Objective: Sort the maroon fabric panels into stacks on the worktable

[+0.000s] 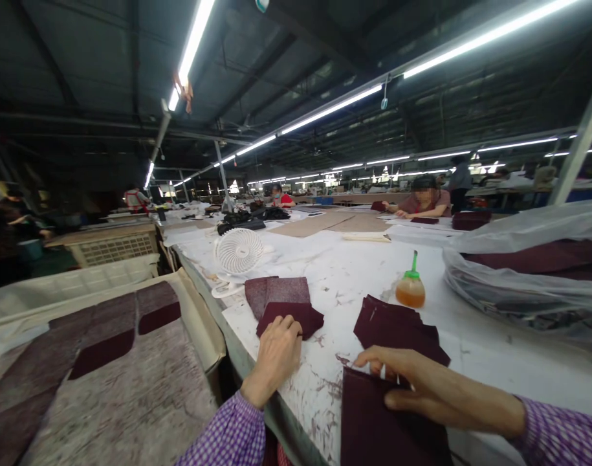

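Note:
My left hand (277,353) lies over a small pile of maroon fabric pieces (283,312), its fingers curled on the near edge of the top piece; the thumb is hidden. Paler, greyish undersides show on the pieces behind. My right hand (407,382) hovers over or touches a larger maroon fabric panel (373,421) at the table's near edge. Its index finger is bent toward the panel's upper left corner and the thumb stands apart. Just beyond the right hand is another stack of cut maroon fabric (393,323), fanned out slightly.
On the white-topped table (334,259) stand a small white fan (240,251) and a green-capped oil bottle (411,288). A clear plastic bag (519,259) of fabric is at right. Left of the table, a lined bin (198,310) holds fabric panels. A co-worker (429,197) sits opposite.

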The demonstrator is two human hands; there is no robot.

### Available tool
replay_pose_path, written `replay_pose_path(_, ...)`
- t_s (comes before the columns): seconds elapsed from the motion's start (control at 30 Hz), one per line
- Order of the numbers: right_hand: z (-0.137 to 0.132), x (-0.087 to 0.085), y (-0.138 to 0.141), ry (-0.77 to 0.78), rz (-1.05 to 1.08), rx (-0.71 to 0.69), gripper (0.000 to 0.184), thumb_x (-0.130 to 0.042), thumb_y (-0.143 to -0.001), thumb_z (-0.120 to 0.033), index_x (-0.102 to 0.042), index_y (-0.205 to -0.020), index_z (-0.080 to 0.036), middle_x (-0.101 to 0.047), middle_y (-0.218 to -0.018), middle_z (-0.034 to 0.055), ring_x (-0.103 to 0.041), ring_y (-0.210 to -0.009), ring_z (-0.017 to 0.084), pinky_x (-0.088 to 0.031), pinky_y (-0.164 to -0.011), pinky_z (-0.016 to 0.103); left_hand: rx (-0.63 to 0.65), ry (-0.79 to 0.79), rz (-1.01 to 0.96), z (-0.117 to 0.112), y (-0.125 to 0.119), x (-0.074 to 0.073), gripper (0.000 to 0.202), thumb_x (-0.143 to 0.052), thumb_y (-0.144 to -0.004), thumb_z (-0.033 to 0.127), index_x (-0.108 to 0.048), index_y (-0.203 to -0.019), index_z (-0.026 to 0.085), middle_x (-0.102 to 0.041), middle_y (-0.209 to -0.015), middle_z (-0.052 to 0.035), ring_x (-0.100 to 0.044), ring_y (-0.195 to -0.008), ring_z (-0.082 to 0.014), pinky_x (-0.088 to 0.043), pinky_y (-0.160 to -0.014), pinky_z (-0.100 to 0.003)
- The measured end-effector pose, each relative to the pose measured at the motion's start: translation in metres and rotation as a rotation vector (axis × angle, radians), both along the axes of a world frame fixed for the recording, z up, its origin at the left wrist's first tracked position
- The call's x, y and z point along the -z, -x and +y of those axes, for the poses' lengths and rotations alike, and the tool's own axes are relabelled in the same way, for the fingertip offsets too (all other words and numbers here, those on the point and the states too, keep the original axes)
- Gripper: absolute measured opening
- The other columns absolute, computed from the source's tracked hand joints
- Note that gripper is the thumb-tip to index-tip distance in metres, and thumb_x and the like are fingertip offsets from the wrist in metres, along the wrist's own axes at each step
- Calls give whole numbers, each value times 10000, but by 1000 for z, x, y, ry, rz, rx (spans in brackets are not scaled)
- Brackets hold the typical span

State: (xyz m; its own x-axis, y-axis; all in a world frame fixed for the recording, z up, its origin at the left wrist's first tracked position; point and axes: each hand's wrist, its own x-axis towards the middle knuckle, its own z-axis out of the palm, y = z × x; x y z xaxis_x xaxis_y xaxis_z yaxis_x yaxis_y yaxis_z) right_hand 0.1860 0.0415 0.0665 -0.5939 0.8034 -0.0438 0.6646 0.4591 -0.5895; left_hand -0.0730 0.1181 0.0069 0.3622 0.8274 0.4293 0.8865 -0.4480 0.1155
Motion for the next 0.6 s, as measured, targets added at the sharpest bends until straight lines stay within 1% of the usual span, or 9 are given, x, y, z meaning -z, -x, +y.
replay_pose_path(0.07, 22, -4, -14, -55, 27, 52, 382, -489, -802, -199, -536, -1179, -234, -591, -969, 44, -564, -895, 198, -450, -801, 310, 1, 8, -70, 3, 1, -1, 212, -416, -848, 132, -617, -800, 177, -624, -858, -50, -539, -856, -198, -393, -811, -316)
replay_pose_path(0.13, 48, -4, -33, -145, 5, 122, 336, -468, -815, -215, -571, -1135, -212, -600, -971, 57, -568, -908, 209, -449, -815, 321, -11, 62, -191, 6, 3, -3, 192, -449, -818, 121, -626, -771, 179, -640, -829, -40, -553, -839, -193, -390, -779, -303)
replay_pose_path(0.17, 61, -2, -42, -196, -22, 143, 331, -458, -817, -209, -583, -1124, -205, -604, -1009, 69, -564, -947, 220, -444, -838, 328, -25, 98, -255, 8, 4, -4, 178, -469, -798, 117, -630, -757, 180, -649, -820, -36, -561, -830, -191, -388, -765, -298)
replay_pose_path(0.23, 83, 3, -58, -339, -162, 216, 360, -456, -786, -146, -607, -1110, -187, -606, -1048, 98, -553, -1001, 245, -422, -887, 363, -59, 159, -355, 13, 6, -5, 163, -497, -761, 106, -639, -734, 181, -667, -798, -29, -581, -794, -181, -386, -734, -284)
replay_pose_path(0.3, 96, 8, -63, -513, -373, 293, 381, -481, -750, -105, -633, -1093, -173, -590, -1098, 136, -529, -1049, 294, -387, -923, 434, -80, 194, -402, 17, 9, -6, 162, -506, -738, 99, -642, -706, 182, -678, -761, -18, -595, -732, -164, -387, -690, -266)
replay_pose_path(0.37, 100, 9, -55, -608, -497, 310, 361, -486, -770, -111, -642, -1091, -163, -573, -1150, 156, -533, -1047, 311, -383, -919, 462, -93, 215, -431, 21, 12, -6, 160, -507, -733, 101, -636, -686, 183, -674, -714, -8, -596, -675, -149, -382, -643, -248)
replay_pose_path(0.4, 100, 8, -47, -612, -498, 290, 345, -473, -796, -123, -639, -1095, -162, -574, -1160, 153, -546, -1032, 297, -396, -912, 446, -103, 223, -449, 23, 13, -6, 160, -501, -739, 104, -631, -688, 182, -666, -694, -4, -594, -659, -145, -379, -625, -242)
replay_pose_path(0.5, 99, 4, -12, -579, -369, 166, 349, -432, -847, -137, -602, -1150, -168, -597, -1157, 111, -568, -1015, 232, -424, -905, 363, -142, 230, -512, 27, 17, -3, 175, -450, -789, 121, -613, -752, 175, -633, -664, -1, -588, -640, -140, -372, -593, -230)
replay_pose_path(0.6, 103, 5, 28, -595, -253, 37, 342, -419, -863, -133, -599, -1151, -172, -611, -1153, 85, -546, -1058, 209, -404, -936, 334, -163, 228, -562, 30, 19, 2, 172, -425, -820, 135, -588, -778, 172, -612, -676, -1, -579, -641, -133, -372, -587, -221)
